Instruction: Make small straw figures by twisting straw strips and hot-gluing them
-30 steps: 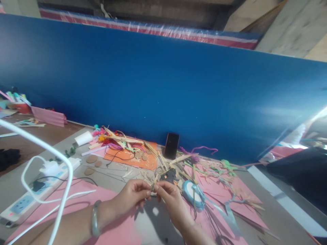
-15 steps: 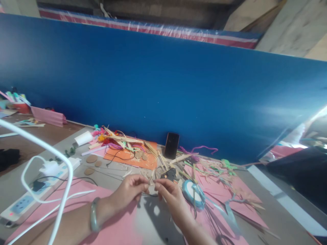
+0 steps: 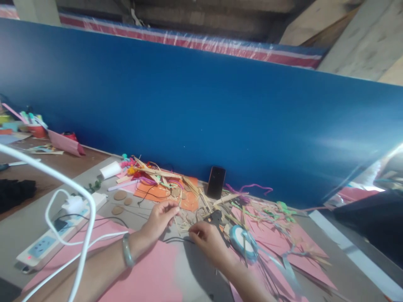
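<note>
Starting from the far left, there's a brown tabletop (image 3: 91, 158) with a red cup of pens (image 3: 37, 131) and a folded pink sheet (image 3: 66, 143) on it. Next comes the grey work surface (image 3: 195, 272), pretty cluttered tbh: a white power strip (image 3: 42, 247) with a glowing red light, a thick white cable (image 3: 92, 205) looping over it, a white cylinder (image 3: 110, 170) on its side, some round brown discs (image 3: 120, 195), and a big pink sheet (image 3: 151, 268) up front.

The left hand (image 3: 163, 216), pale green bangle (image 3: 127, 250) on the wrist, has thumb and forefinger pinched together on a thin pale strip (image 3: 179, 198), near an orange sheet (image 3: 149, 192) covered in scraps. The right hand (image 3: 204, 237) is just beside it with curled fingers; can't tell if the tips meet or hold anything.

Behind them, a black phone (image 3: 215, 182) leans on a long blue panel (image 3: 201, 105). Further right: a partly hidden black tool (image 3: 215, 218), a round blue-and-white object (image 3: 242, 242), more pink paper (image 3: 302, 239) under tangled scraps, then a long white strip (image 3: 349, 247). Up top it's striped plastic sheeting (image 3: 220, 47) and a slanted concrete pillar (image 3: 355, 40).
</note>
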A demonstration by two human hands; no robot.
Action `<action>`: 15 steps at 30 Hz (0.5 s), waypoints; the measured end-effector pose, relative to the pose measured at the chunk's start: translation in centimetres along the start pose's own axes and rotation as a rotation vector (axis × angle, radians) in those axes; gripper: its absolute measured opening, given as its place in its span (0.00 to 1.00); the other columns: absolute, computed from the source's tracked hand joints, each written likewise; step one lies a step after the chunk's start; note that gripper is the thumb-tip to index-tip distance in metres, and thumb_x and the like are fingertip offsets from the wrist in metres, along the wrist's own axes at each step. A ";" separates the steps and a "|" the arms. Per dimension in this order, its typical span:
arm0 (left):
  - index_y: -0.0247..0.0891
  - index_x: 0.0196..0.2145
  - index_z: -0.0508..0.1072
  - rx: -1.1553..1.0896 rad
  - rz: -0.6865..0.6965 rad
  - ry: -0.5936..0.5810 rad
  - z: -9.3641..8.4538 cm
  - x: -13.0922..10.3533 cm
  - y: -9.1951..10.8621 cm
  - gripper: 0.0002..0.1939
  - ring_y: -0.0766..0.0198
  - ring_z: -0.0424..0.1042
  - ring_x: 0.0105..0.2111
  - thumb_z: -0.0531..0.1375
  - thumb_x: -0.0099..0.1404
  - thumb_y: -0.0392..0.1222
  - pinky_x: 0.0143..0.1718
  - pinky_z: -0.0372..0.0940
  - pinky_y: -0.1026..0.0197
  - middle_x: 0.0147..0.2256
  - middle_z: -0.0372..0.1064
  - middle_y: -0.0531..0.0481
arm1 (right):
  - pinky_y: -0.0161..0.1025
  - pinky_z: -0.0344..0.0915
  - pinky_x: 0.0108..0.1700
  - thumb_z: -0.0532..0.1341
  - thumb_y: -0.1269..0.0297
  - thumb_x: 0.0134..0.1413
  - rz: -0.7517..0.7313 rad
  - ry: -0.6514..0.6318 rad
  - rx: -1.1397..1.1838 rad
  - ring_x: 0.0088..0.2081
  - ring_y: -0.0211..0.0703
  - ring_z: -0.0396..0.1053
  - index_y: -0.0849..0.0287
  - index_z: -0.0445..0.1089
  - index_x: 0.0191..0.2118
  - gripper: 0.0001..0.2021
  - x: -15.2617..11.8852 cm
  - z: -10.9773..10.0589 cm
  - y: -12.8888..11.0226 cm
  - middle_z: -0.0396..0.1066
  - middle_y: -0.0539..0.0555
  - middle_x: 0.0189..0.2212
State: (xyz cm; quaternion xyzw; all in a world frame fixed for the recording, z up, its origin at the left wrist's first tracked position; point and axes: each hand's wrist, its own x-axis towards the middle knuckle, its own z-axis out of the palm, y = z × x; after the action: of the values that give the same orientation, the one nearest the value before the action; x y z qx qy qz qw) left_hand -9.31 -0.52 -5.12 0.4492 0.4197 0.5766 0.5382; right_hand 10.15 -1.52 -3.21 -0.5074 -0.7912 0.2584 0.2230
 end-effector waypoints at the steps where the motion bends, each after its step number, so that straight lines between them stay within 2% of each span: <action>1: 0.36 0.30 0.72 0.000 0.004 0.008 0.0 0.1 0.0 0.14 0.74 0.59 0.15 0.65 0.55 0.50 0.16 0.54 0.70 0.25 0.72 0.53 | 0.33 0.60 0.32 0.59 0.72 0.50 -0.014 -0.036 -0.100 0.29 0.41 0.71 0.58 0.78 0.30 0.09 0.5 0.3 -0.3 0.77 0.52 0.27; 3: 0.36 0.30 0.72 0.001 0.006 0.018 0.0 0.2 0.0 0.15 0.74 0.59 0.16 0.65 0.54 0.51 0.16 0.54 0.70 0.24 0.72 0.53 | 0.33 0.59 0.32 0.59 0.72 0.50 -0.014 -0.079 -0.241 0.29 0.41 0.71 0.58 0.78 0.30 0.09 1.7 0.9 -1.0 0.77 0.53 0.27; 9: 0.34 0.30 0.72 -0.002 0.045 0.062 0.2 0.6 0.1 0.15 0.74 0.58 0.14 0.65 0.54 0.50 0.16 0.53 0.70 0.22 0.71 0.53 | 0.35 0.57 0.30 0.61 0.72 0.47 0.038 -0.069 -0.389 0.27 0.45 0.72 0.61 0.76 0.23 0.08 5.3 3.3 -2.2 0.76 0.58 0.23; 12: 0.34 0.31 0.73 -0.025 0.033 0.062 0.3 0.6 0.0 0.16 0.74 0.59 0.14 0.66 0.53 0.50 0.16 0.53 0.69 0.22 0.71 0.53 | 0.37 0.56 0.29 0.59 0.76 0.46 0.051 -0.062 -0.422 0.27 0.49 0.72 0.63 0.75 0.21 0.09 6.2 4.3 -2.2 0.76 0.62 0.22; 15: 0.34 0.30 0.73 -0.028 0.031 0.054 0.3 0.6 0.1 0.15 0.74 0.59 0.14 0.66 0.52 0.50 0.16 0.53 0.69 0.22 0.72 0.53 | 0.37 0.57 0.29 0.60 0.78 0.43 0.020 -0.070 -0.401 0.26 0.48 0.71 0.62 0.73 0.18 0.10 6.3 4.6 -1.9 0.75 0.61 0.21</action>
State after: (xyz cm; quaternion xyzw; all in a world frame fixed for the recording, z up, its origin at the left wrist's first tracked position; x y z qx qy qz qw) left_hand -9.05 0.10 -4.93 0.4322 0.4189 0.6025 0.5241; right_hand 3.52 2.77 -4.95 -0.5402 -0.8290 0.1154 0.0875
